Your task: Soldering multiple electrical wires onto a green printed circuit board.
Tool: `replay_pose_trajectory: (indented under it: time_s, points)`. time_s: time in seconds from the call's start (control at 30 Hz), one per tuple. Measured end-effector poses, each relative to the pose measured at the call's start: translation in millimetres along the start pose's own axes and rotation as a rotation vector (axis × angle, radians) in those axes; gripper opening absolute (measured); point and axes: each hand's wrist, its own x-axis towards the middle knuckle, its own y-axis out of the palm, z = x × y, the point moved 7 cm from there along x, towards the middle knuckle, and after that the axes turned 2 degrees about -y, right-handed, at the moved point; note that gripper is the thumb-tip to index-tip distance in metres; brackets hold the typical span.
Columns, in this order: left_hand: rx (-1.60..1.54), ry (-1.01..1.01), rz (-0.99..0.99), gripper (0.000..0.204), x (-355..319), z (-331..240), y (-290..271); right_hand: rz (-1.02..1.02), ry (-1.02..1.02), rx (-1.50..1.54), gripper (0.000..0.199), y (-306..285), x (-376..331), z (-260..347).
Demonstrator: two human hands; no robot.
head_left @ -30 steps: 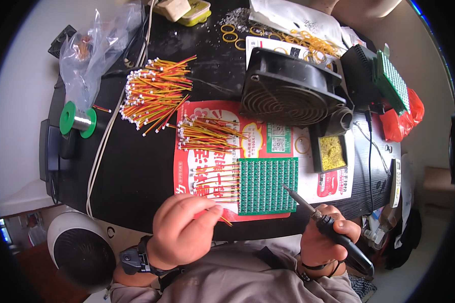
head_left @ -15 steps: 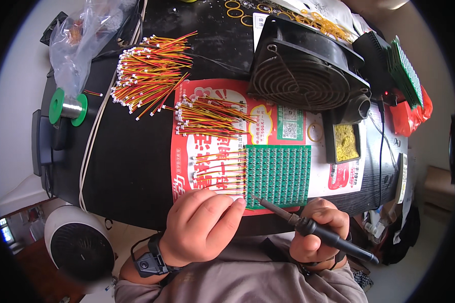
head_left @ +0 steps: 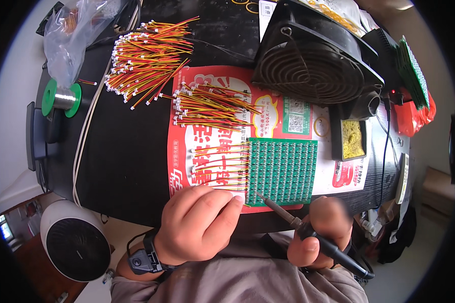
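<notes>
My right hand (head_left: 324, 230) holds a black-handled soldering iron (head_left: 328, 247); its fingers are partly blurred. The iron's tip is over the lower left part of a green circuit board panel (head_left: 283, 171), and whether it touches cannot be told. At the panel's lower left corner, my left hand (head_left: 199, 224) is pinched shut. A thin wire's yellow end pokes out by its fingertips; the rest is hidden under the hand. Several red-and-yellow wires (head_left: 220, 165) lie in a row along the panel's left edge, their white connectors pointing left. Beyond them lies a small bundle of similar wires (head_left: 212, 107).
A larger wire pile (head_left: 146, 63) is at the far left, near a solder spool (head_left: 61, 98) and a plastic bag (head_left: 68, 55). A black fan (head_left: 313, 70) stands behind the panel, with a yellow sponge in a tray (head_left: 352, 139) to its right. More green panels (head_left: 413, 73) stand far right.
The whole view has shifted slightly. The soldering iron's handle slopes down more steeply now, and my right hand has moved with it. My left hand stays pinched at the panel's corner.
</notes>
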Motion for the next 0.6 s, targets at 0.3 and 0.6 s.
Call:
replay_pose_trajectory:
  time_s: [0.3,0.6]
  points:
    - [0.013,0.022,0.062,0.022,-4.5,-0.4,2.2,0.078,-0.073,0.018,0.032,1.5,2.0,2.5]
    - [-0.05,-0.033,0.057,0.025,-2.5,5.0,1.1,0.091,-0.013,-0.004,0.033,2.4,1.5,1.6]
